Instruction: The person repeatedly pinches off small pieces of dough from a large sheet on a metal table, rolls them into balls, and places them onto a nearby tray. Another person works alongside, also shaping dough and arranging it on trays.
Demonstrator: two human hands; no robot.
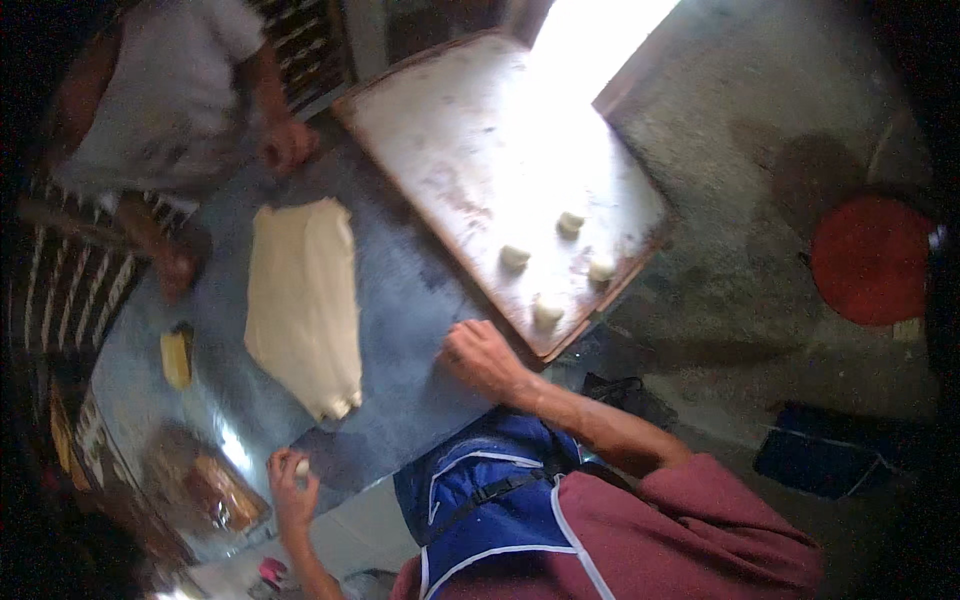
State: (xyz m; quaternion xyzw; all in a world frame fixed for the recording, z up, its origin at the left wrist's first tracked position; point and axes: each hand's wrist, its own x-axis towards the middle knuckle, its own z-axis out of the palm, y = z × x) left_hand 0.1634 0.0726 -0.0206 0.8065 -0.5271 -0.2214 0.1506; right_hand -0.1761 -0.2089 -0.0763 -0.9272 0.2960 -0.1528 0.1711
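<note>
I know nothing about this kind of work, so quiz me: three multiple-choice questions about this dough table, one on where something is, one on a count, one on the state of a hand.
1. Where does the flat sheet of dough lie?
A. on the grey metal table
B. on the wooden board
C. on the floor

2. How many small dough balls sit on the wooden board?
A. two
B. four
C. seven

3. What is the person's left hand doing?
A. resting flat and empty
B. gripping a knife
C. holding a small piece of dough

Answers:
1. A: the dough sheet lies spread on the metal table, beside the board.
2. B: four dough balls show on the wooden board.
3. C: the left hand is curled round a pale dough piece; the right hand rests on the table.
</note>
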